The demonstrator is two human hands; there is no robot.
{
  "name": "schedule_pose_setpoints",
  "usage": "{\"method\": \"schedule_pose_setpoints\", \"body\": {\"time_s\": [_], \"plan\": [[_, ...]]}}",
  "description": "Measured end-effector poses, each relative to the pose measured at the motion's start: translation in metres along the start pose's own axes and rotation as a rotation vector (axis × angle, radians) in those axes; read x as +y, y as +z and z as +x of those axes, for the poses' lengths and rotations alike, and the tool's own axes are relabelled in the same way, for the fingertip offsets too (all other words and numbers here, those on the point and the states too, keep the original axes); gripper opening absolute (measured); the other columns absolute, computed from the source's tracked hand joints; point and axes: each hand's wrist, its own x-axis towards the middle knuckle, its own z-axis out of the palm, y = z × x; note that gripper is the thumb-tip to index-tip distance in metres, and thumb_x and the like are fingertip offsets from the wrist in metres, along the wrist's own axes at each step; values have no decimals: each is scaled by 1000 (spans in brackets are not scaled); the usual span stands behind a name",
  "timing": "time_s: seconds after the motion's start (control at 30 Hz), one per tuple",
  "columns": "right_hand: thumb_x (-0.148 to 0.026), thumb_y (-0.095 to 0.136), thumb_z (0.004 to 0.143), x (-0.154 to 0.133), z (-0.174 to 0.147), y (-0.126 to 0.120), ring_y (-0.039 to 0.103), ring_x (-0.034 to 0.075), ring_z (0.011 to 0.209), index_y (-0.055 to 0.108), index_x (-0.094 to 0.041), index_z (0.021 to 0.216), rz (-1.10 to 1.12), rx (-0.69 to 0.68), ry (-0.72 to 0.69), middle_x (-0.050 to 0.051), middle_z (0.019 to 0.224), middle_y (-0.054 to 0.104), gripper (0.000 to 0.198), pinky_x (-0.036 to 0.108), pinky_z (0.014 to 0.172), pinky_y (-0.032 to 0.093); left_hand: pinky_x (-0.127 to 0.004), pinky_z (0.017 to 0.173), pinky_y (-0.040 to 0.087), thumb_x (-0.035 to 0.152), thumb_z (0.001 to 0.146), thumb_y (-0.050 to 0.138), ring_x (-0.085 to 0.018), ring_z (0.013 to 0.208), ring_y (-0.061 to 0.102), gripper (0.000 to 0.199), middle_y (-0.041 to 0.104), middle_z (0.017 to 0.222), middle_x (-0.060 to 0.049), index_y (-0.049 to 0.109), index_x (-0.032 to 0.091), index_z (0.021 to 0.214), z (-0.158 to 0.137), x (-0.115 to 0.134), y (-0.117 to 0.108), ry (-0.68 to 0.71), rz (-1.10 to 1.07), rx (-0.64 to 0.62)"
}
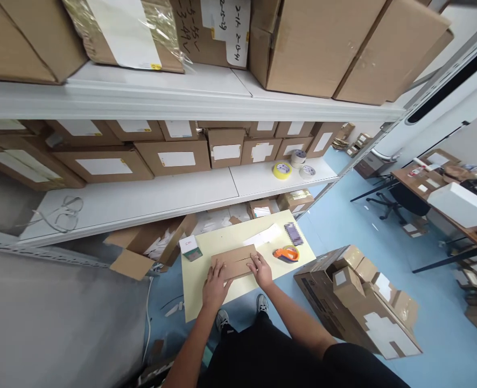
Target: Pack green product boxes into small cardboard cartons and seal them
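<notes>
A flat brown cardboard box (237,260) lies on the pale yellow tabletop (200,304), with a slit showing between its top flaps. My left hand (214,286) grips its near left end, fingers over the top and thumb along the near side. At the right end, my right hand (262,271) holds the box with its fingers bent over the top. To the right lies an orange and blue tape dispenser (286,254), with a purple phone-like object (294,234), partly pixelated, behind it. A white and green small box (190,248) stands at the left, and white paper (265,235) lies behind.
A grey shelf (174,189) with labelled cartons (177,158) and several tape rolls (281,171) rises beyond the table. An open carton (152,248) is at its left. A large box of smaller boxes (355,291) stands on the floor to the right.
</notes>
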Motion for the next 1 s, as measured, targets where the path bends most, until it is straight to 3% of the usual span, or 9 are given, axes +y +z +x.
{"method": "schedule_pose_setpoints", "body": {"time_s": [0.17, 0.33, 0.47, 0.6, 0.8, 1.0], "plan": [[-37, 61, 100, -7, 7, -10, 67, 25, 122, 66, -28, 137, -12, -54, 14, 11, 143, 63, 39, 37, 103, 56, -42, 101, 54, 33, 98, 57, -34, 134, 56, 62, 41, 164, -15, 46, 21, 158, 9, 4, -4, 25, 61, -36], [-37, 66, 96, -14, 11, -18, 70, 25, 114, 68, -31, 133, -44, -151, 57, 10, 142, 63, 37, 36, 96, 58, -45, 108, 50, 36, 100, 52, -35, 144, 47, 58, 42, 163, -16, 49, 20, 156, 11, -9, 1, 105, 74, -34], [-35, 67, 95, -14, 6, -29, 69, 28, 116, 68, -33, 132, -59, -231, 87, 9, 143, 62, 36, 39, 96, 58, -43, 108, 49, 35, 101, 51, -32, 145, 47, 54, 43, 164, -11, 51, 27, 154, 3, -10, 12, 92, 105, -49], [-32, 67, 95, -1, -3, -48, 70, 29, 113, 67, -32, 133, -60, -270, 99, 10, 139, 65, 38, 38, 95, 57, -43, 108, 50, 33, 101, 52, -32, 138, 54, 54, 44, 163, -13, 52, 25, 154, -6, 15, 24, 74, 156, -23], [-32, 65, 96, 28, 20, -77, 69, 27, 114, 69, -30, 131, -55, -231, 122, 9, 144, 64, 35, 34, 93, 55, -47, 110, 47, 25, 102, 47, -34, 148, 42, 55, 45, 162, -16, 49, 20, 156, 18, 73, 24, 81, 214, -77], [-34, 67, 95, 33, 45, -88, 68, 28, 116, 75, -25, 121, -32, -297, 66, 12, 136, 68, 29, 35, 95, 54, -45, 106, 50, 33, 102, 48, -33, 135, 54, 60, 36, 167, -17, 42, 21, 160, 29, 87, 7, -27, 165, -132]]}}
